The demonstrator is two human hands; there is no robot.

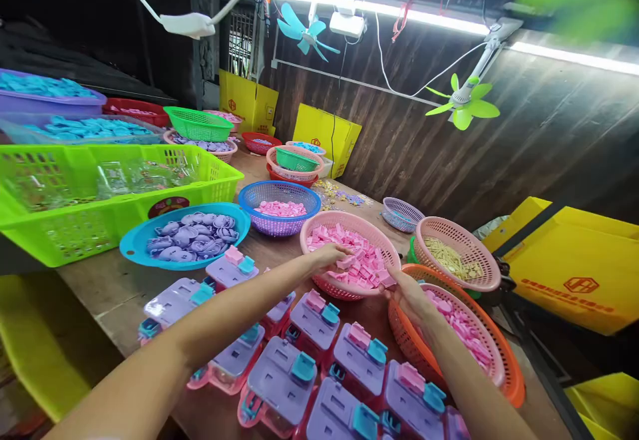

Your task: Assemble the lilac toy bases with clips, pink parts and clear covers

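Observation:
A pink basket [324,283] full of small pink plastic pieces [357,253] stands in front of me. My left hand [330,258] reaches over its left side, fingers stretched out above the pieces and thumb apart, touching or just over them. At the basket's right edge, my right hand [407,291] pinches a pink plastic piece [387,276] between thumb and fingers. Nearer to me stand several clear pink boxes with purple lids [282,370]. Turquoise clips [303,365] sit on the lids; some lids also carry a pink piece [359,335] beside the clip.
Left stand a turquoise bowl [130,245] of purple parts and a green crate [219,190] of clear parts. A blue basket [279,225] holds pink parts. On the right are an orange basket [516,383] and a pink basket [489,260] of cream parts. Fans [462,102] hang above.

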